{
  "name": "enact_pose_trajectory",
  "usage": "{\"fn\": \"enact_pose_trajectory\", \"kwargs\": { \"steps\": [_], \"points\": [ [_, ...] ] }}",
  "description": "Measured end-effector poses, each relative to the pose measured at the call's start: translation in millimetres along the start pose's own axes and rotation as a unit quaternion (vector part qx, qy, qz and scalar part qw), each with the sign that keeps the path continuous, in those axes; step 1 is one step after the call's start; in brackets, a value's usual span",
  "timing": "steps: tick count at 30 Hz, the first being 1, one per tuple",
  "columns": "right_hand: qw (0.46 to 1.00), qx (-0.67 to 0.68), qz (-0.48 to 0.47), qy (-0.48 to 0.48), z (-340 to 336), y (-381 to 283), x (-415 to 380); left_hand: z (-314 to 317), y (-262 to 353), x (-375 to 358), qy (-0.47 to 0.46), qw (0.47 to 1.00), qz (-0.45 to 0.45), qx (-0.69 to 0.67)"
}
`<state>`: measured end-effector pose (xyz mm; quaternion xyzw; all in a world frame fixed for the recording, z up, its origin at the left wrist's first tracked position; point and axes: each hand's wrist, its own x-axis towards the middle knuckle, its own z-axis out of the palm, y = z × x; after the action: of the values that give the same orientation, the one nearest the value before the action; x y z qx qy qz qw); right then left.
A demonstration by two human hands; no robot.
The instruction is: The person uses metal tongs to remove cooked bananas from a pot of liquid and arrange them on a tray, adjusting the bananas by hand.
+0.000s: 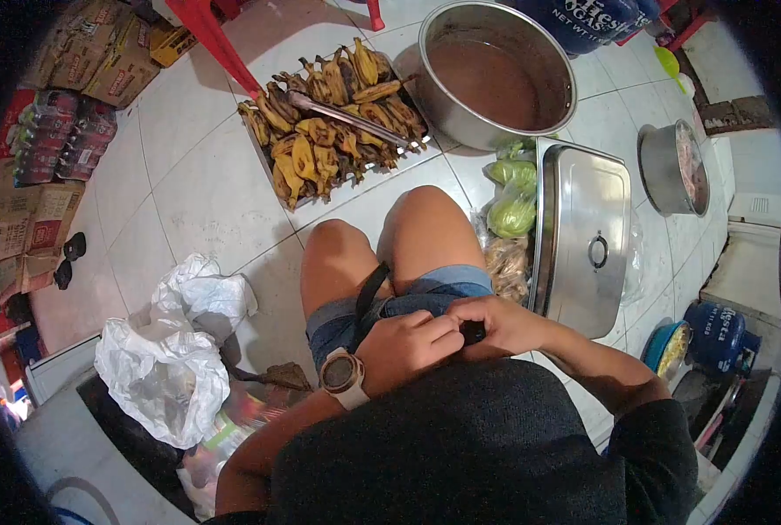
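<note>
My left hand point(412, 347), with a watch point(342, 373) on its wrist, is at my waist with its fingers curled. Beside it, my right hand point(500, 322) has thumb and fingers closed round a small black object point(472, 332). What my left fingers hold, if anything, is hidden. A black strap point(372, 293) hangs over my denim shorts point(443, 293). In front of my knees lies a tray point(287, 206) of yellow and blackened bananas point(320, 157), with metal tongs point(347, 117) resting across them.
A large pot point(423, 66) of brown liquid stands beyond the tray. At the right are bagged green vegetables point(513, 210), a lidded steel pan point(587, 241), a smaller pot point(657, 171) and gas cylinders point(714, 337). White plastic bags point(176, 367), bottle packs point(62, 136) and cartons point(106, 57) are left.
</note>
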<state>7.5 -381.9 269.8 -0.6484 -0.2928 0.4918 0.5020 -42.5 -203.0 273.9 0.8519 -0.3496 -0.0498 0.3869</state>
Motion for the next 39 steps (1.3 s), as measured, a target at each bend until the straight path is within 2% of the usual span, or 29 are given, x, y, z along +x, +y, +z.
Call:
{"fn": "enact_pose_trajectory", "kwargs": {
  "steps": [5,8,12,14,16,17,18,19,20,22,27,29,34,39],
  "points": [
    [0.996,0.076,0.020,0.039,6.1,3.6,-4.8,1.9,-4.3,0.2,-0.003,1.000,0.023,0.001],
    [0.991,0.116,0.020,0.063,12.3,7.7,-6.5,-0.8,-3.1,-0.6,-0.012,0.999,0.019,0.049],
    [0.992,0.119,0.012,0.043,9.9,9.1,-3.8,-2.5,-2.2,-3.3,-0.032,0.997,-0.024,0.065],
    [0.997,0.069,-0.020,0.039,6.5,5.5,-1.1,-3.0,-3.3,-3.2,-0.028,0.997,-0.033,0.070],
    [0.996,0.061,-0.012,0.056,7.0,2.8,1.5,-2.3,-4.9,-1.8,0.013,0.997,-0.079,0.016],
    [0.996,0.056,-0.006,0.074,8.2,2.0,2.0,-2.0,-4.4,-3.5,0.013,0.997,-0.079,0.013],
    [0.996,0.053,-0.007,0.073,8.5,1.9,2.8,-3.0,-5.3,-4.8,-0.003,0.992,-0.121,-0.019],
    [0.993,0.037,-0.046,0.100,11.8,2.6,3.1,-3.6,-5.1,-6.4,-0.022,0.985,-0.163,-0.052],
    [0.988,0.022,-0.085,0.128,15.5,3.6,2.7,-2.5,-4.7,-7.6,-0.023,0.985,-0.165,-0.052],
    [0.986,0.015,-0.091,0.136,19.6,5.2,1.8,0.9,-6.3,-9.1,0.003,0.979,-0.179,-0.096],
    [0.986,-0.012,-0.088,0.139,19.1,4.9,1.0,5.5,-7.5,-12.2,-0.001,0.978,-0.168,-0.124],
    [0.988,0.000,-0.106,0.108,15.2,5.9,0.9,3.3,-6.1,-11.6,-0.004,0.978,-0.168,-0.126],
    [0.989,0.020,-0.130,0.067,8.9,13.2,2.8,-4.2,-1.3,-5.4,-0.051,0.990,-0.127,-0.043],
    [0.990,0.008,-0.124,0.071,7.0,10.7,-4.9,-0.4,-4.4,-5.9,-0.048,0.996,-0.069,0.017]
  ]
}}
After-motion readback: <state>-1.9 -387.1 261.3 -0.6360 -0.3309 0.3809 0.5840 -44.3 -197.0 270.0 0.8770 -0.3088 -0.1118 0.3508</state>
